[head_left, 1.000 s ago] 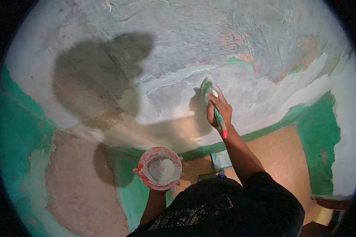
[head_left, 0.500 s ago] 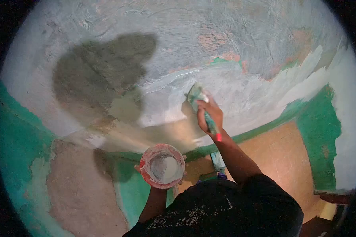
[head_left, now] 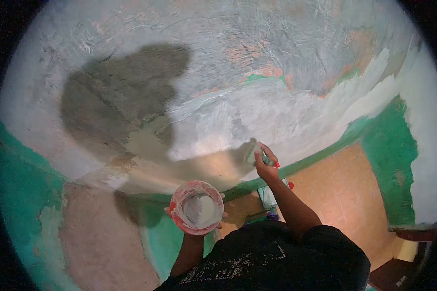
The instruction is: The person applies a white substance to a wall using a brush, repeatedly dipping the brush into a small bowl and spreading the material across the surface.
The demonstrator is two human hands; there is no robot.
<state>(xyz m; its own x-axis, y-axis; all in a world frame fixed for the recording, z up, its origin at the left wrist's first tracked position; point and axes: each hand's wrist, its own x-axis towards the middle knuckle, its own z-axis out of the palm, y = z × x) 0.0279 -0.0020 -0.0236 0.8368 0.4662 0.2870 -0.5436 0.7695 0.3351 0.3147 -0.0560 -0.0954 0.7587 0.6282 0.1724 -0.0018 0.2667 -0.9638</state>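
I see the brush lying on a slant: bristles up and to the left against the wall, red handle tip down and to the right. It sits low on the pale patch, just above the green band. The right arm reaches forward, bent at the elbow, with the right hand clamped around the handle. The left hand cups a red-rimmed pot of pale paint from beneath, fingers curled round it and held close to the body.

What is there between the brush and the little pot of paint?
Nothing but wall, in the head view: a shadowed pale patch, then a green strip beside the pot. The right hand holds the brush, the left hand the pot.
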